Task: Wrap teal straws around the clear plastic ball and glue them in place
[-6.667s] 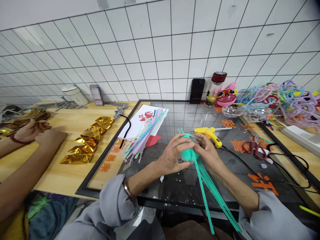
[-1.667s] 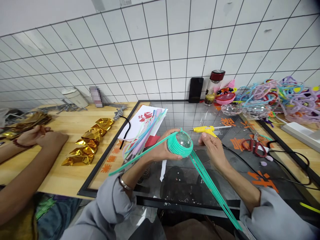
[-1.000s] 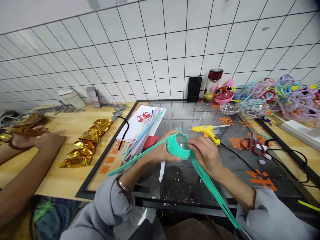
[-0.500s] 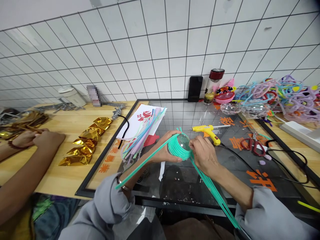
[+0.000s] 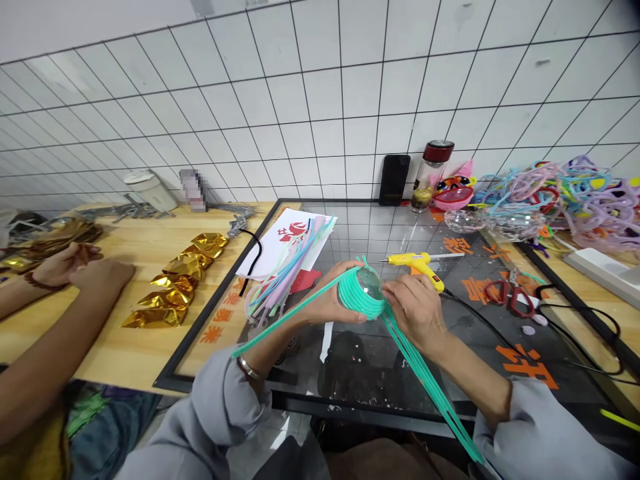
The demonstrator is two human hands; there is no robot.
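My left hand (image 5: pixel 327 303) is closed around a clear plastic ball (image 5: pixel 370 283) whose lower left side is wrapped in rows of green strips (image 5: pixel 354 295). One long strip runs from the ball back over my left forearm, and a bundle of long strips (image 5: pixel 425 377) trails down to the lower right under my right forearm. At the ball's right edge, the fingers of my right hand (image 5: pixel 415 307) are pinched together; what lies between their tips is hidden. Just behind that hand lies a yellow hot glue gun (image 5: pixel 417 263).
Coloured strips (image 5: pixel 290 267) lie on white paper (image 5: pixel 267 250). Red-handled scissors (image 5: pixel 510 297) and a black cord (image 5: pixel 483 327) are at right. A phone (image 5: pixel 394 180), glass bottle (image 5: pixel 431 177) and tangled strips (image 5: pixel 555 187) stand by the wall. Left are gold foil (image 5: pixel 180 280) and another person's hands (image 5: pixel 100 270).
The whole view has shifted slightly. My left hand keeps hold of the ball, and my right fingers stay pinched at its right edge. The other person's hands have moved a little.
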